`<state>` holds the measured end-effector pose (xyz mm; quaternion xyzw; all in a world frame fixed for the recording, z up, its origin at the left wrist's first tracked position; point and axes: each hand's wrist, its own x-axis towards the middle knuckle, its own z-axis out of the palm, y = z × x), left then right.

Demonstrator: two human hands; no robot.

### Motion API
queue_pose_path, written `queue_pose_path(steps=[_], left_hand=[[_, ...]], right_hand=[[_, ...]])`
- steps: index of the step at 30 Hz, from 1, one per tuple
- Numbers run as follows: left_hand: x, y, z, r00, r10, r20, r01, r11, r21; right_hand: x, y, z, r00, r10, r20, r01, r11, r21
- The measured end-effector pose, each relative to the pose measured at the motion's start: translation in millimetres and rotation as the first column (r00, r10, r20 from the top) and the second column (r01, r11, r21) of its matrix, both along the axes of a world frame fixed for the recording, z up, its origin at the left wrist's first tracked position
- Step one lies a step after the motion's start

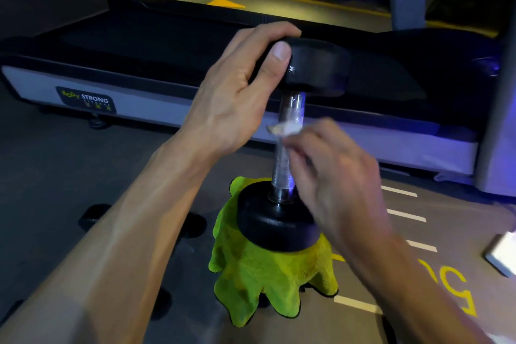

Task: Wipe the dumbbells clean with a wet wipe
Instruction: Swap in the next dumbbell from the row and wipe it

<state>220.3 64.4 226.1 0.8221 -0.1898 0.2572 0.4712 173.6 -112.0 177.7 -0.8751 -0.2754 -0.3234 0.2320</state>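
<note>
A black dumbbell (pixel 282 218) stands upright on a green cloth (pixel 268 274) draped over something hidden beneath. My left hand (pixel 237 92) grips the dumbbell's top head (pixel 318 67), thumb on its side. My right hand (pixel 335 173) is blurred and holds a white wet wipe (pixel 284 128) against the chrome handle (pixel 284 165), about halfway up.
A treadmill (pixel 167 98) with a grey side rail runs across behind the dumbbell. More black dumbbells (pixel 92 216) lie on the grey floor under my left forearm. A white packet (pixel 502 254) lies at the right edge. White and yellow floor markings (pixel 407 213) are on the right.
</note>
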Motion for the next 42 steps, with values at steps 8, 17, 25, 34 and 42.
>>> queue_pose_path(steps=[8,17,25,34,42], left_hand=[[-1.0,-4.9,-1.9,1.0,-0.003,0.02,0.004,1.0,-0.026],[1.5,1.5,-1.6,0.999,-0.002,0.038,0.004,0.999,-0.035],[1.2,9.1,-3.6,0.999,-0.046,0.021,0.047,0.995,-0.089],[-7.3,9.5,-4.0,0.995,-0.099,0.018,0.1,0.988,-0.116],[-6.1,1.6,-1.8,0.996,-0.09,0.024,0.092,0.993,-0.078]], right_hand=[[-7.0,14.1,-16.7,0.995,-0.094,0.015,0.094,0.995,0.031],[-29.1,3.4,-18.1,0.994,0.019,-0.104,-0.025,0.998,-0.054],[-25.1,4.0,-15.4,0.986,-0.001,-0.169,-0.007,0.999,-0.047],[-29.7,11.5,-15.7,0.99,-0.04,-0.134,0.032,0.998,-0.058],[-19.2,12.2,3.9,0.985,-0.158,-0.065,0.152,0.984,-0.088]])
